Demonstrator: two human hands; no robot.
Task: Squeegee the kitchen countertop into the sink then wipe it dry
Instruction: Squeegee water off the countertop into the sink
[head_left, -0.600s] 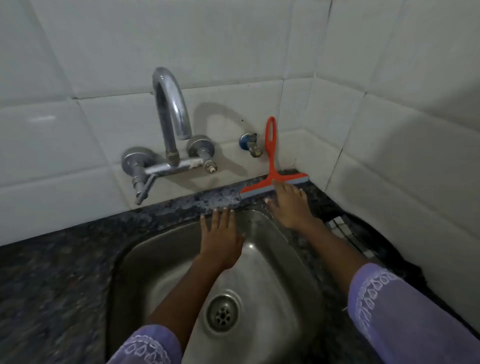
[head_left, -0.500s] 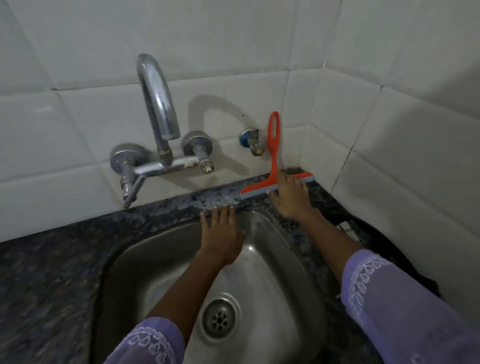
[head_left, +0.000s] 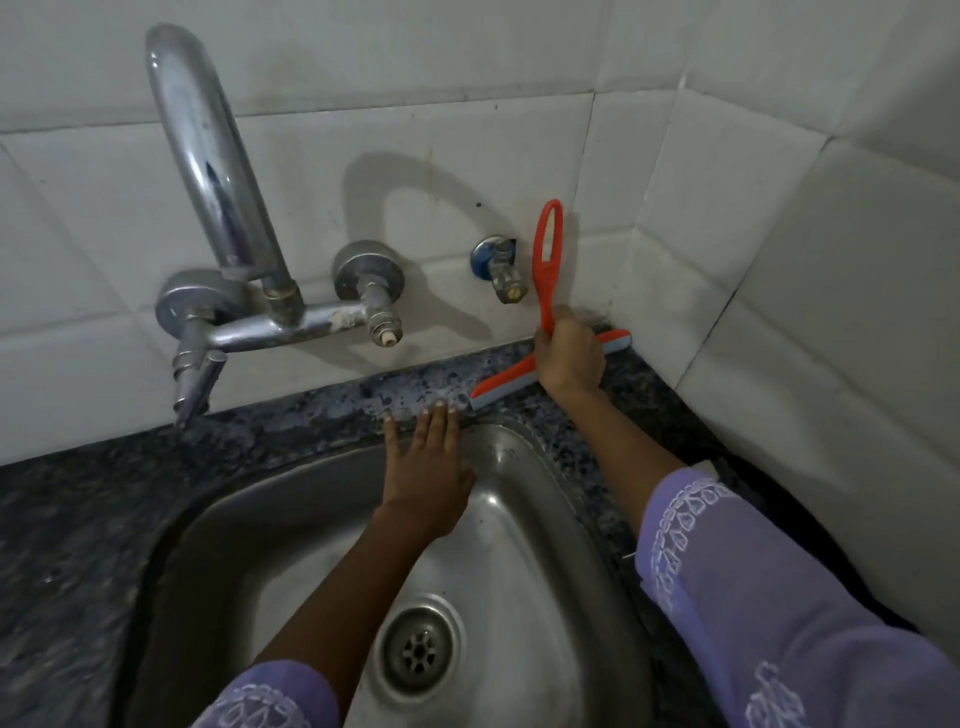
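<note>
An orange squeegee (head_left: 546, 260) with a grey-blue blade stands on the dark speckled countertop (head_left: 311, 410) behind the steel sink (head_left: 530, 519), its looped handle leaning against the white tiled wall. My right hand (head_left: 569, 358) is closed around the lower part of the handle, just above the blade. My left hand (head_left: 426, 478) lies flat and empty on the sink's back wall, fingers spread, fingertips touching the counter strip at the rim.
A chrome wall tap (head_left: 218, 208) with a tall spout hangs over the sink's left side. A small blue-capped valve (head_left: 498, 265) sticks out of the wall just left of the squeegee handle. Tiled walls meet in a corner at the right. The drain (head_left: 421, 649) is in the sink's bottom.
My right hand moved from resting at the squeegee's blade to gripping its handle. The view has come closer to the sink. My left hand has stayed at the sink's back rim.
</note>
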